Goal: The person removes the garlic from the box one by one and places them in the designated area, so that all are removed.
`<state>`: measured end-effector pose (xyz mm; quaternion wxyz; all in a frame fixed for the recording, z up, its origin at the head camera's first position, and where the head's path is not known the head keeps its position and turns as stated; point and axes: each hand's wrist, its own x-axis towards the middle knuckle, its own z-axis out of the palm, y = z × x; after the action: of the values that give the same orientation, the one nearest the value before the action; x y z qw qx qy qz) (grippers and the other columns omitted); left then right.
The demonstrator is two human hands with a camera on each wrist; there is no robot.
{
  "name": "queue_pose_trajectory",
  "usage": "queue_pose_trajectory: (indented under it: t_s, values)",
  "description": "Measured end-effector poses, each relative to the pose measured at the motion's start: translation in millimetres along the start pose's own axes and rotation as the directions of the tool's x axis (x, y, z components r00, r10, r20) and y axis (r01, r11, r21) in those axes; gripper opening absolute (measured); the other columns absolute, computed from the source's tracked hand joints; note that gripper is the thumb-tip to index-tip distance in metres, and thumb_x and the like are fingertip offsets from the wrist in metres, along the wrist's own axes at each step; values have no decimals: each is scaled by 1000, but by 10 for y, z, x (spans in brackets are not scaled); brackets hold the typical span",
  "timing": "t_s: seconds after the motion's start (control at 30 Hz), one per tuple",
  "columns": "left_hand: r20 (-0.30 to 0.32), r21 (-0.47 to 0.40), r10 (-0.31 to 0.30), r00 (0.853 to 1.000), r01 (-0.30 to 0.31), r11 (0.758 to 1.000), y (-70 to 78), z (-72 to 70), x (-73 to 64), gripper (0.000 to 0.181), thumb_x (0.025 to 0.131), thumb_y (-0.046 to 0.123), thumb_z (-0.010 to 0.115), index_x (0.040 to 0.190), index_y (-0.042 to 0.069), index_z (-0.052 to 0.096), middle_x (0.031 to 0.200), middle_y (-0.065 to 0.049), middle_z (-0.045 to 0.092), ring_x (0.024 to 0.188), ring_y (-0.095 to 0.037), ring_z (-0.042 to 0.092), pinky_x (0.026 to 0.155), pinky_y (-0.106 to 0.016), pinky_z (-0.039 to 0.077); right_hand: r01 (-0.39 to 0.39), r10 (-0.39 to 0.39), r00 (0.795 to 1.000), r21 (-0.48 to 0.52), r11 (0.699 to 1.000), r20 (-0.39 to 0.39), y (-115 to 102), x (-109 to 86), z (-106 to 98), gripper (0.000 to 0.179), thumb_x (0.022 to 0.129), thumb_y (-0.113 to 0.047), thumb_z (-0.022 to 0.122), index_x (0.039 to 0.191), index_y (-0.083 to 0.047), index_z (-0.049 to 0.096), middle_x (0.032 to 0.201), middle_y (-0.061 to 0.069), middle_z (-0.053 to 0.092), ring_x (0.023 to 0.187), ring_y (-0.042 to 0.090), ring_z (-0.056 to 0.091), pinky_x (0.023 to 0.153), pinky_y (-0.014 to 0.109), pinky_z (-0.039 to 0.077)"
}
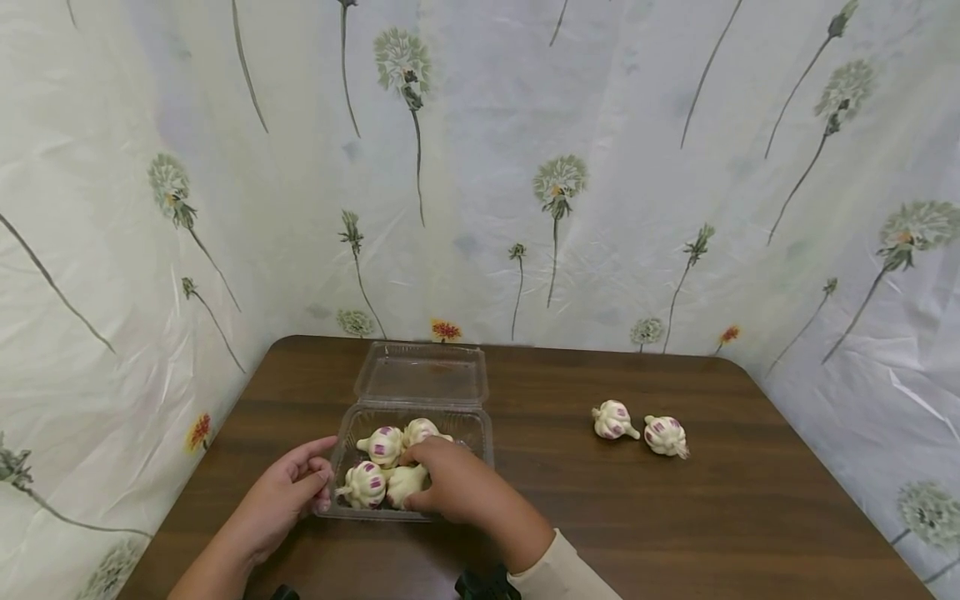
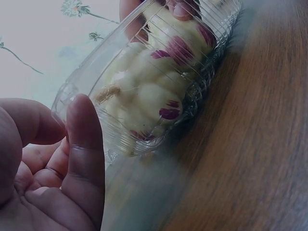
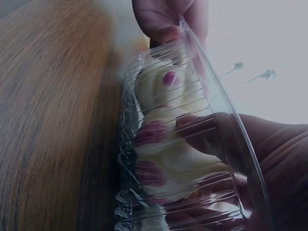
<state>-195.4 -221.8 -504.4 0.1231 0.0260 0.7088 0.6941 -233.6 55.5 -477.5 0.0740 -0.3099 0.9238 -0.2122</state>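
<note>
"Floral curtain [image 1: 480,125] behind, brown table [image 1: 600,525] beneath. Where's that garlic bulb [image 1: 406,485]?"
"In the clear container [image 1: 491,429], gripped by my right hand [image 1: 457,479]; my left hand [image 1: 294,485] pinches its rim [image 2: 84,72]."
"Handling?"
"Likely light, firm, slightly slick; I'd hold its bulging sides."

1. Container [image 1: 472,427] on the tabletop [image 1: 712,517], over towards the left, its lid [image 1: 423,375] behind it
2. Four garlic bulbs [image 1: 365,485] visible inside, left fingers [image 1: 318,448] at the container's left edge, right fingers [image 1: 429,451] in among them
3. Two loose bulbs [image 1: 613,420] off right, side by side
</note>
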Motion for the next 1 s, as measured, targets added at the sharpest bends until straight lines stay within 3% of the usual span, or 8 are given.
queue_pose_trajectory:
  t_s: [0.5,1.0]
  values:
    - [-6,9,0,1000,0,1000,-8,12,-10,58,107,2,52,161,3,32,108,-7,54,85,-15,59,72,-26,58,25,-25,999,-6,1000,-21,-11,-26,-20,40,86,-32,88,120,-20,72,118,-8,67,104,5,59,89,26,52]
    - [2,6,13,1000,-13,1000,4,2,-15,57,107,3,51,161,3,32,107,-7,53,84,-15,59,72,-26,58,32,-32,999,16,999,-26,-4,-30,-45,42,86,-33,87,123,-18,72,123,-5,68,113,10,61,95,28,53]
